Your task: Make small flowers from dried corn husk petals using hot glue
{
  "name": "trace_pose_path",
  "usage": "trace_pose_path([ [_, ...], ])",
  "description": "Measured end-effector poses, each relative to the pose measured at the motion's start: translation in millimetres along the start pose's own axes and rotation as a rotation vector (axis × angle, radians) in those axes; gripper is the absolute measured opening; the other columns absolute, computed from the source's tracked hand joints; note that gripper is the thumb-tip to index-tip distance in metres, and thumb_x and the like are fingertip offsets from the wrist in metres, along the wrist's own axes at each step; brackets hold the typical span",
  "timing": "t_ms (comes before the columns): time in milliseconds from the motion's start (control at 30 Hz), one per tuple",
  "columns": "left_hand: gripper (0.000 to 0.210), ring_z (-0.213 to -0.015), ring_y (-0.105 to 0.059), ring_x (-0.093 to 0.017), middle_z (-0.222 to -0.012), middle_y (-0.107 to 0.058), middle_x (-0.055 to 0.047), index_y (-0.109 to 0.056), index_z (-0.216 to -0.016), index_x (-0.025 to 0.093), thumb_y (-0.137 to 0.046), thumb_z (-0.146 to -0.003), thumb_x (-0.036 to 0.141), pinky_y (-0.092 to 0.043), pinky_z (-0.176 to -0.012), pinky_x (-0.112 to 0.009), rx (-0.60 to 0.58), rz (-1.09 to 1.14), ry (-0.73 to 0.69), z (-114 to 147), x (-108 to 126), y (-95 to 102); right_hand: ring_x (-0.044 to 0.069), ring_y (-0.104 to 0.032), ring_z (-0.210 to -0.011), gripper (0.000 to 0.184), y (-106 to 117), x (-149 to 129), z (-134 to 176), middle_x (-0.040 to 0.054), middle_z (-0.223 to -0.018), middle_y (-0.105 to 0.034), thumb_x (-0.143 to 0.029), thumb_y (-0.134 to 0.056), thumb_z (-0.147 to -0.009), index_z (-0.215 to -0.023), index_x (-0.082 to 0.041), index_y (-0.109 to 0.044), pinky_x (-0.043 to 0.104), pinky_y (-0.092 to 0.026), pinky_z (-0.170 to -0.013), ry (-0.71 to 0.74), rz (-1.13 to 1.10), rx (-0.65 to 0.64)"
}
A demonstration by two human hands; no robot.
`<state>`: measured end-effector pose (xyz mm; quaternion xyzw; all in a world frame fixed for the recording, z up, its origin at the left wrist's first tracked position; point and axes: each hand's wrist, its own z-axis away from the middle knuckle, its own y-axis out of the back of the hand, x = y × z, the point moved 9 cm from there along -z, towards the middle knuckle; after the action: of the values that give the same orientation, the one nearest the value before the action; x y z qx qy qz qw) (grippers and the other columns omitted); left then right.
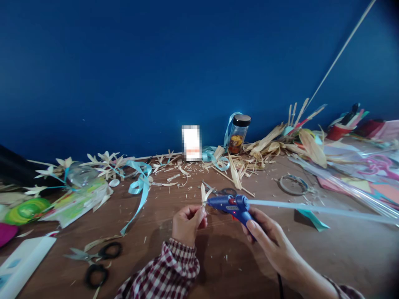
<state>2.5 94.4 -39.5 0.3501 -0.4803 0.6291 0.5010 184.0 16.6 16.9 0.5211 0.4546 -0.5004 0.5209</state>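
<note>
Broadly, the brown desk [343, 257] spreads beneath everything. Above it, a long glue stick [311, 206] juts from the back of a blue glue gun [226, 202], held by the right hand [268, 234], its fingers curled round the grip. The left hand [188, 224] pinches a pale husk piece [203, 193] between closed fingers, right by the nozzle. If the stick drags the gun sideways, hot glue could well reach those fingers.

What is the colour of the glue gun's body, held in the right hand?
The glue gun's body is blue, seen best in the head view.
</note>
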Motion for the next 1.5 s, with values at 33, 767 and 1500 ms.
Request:
trace_pose_path([
  [33,0.023,-0.040,-0.053,-0.007,-0.048,-0.061,0.000,-0.062,-0.059,0.010,-0.074,-0.057,0.030,-0.045,-0.041,-0.018,0.001,-0.002,0.002,0.0,0.0,-0.2,0.011,-0.043,-0.061,0.030,0.2,-0.1,0.1,-0.0006,-0.069,-0.049,-0.039,-0.043,-0.088,-0.109,-0.017,-0.047,0.022,-0.037,-0.056,0.000,-0.006,0.003],
  [767,0.020,-0.040,-0.053,-0.008,-0.048,-0.061,0.000,-0.063,-0.060,0.011,-0.073,-0.056,0.028,-0.046,-0.041,-0.019,0.022,-0.054,0.005,2.1,1.7,-1.5,0.011,-0.044,-0.059,0.033,3.7,-3.1,-1.9,0.0005,-0.069,-0.049,-0.042,-0.045,-0.086,-0.106,-0.016,-0.050,0.022,-0.039,-0.054,-0.005,-0.011,0.043],
  [1500,0.019,-0.036,-0.050,-0.007,-0.043,-0.059,0.001,-0.062,-0.055,0.011,-0.071,-0.056,0.027,-0.044,-0.039,-0.017,0.071,-0.081,-0.062,4.9,6.9,-1.0,0.011,-0.044,-0.061,0.035,4.7,-1.0,0.6,0.0000,-0.070,-0.049,-0.040,-0.045,-0.088,-0.114,-0.017,-0.047,0.020,-0.039,-0.055,-0.009,0.018,0.028],
])
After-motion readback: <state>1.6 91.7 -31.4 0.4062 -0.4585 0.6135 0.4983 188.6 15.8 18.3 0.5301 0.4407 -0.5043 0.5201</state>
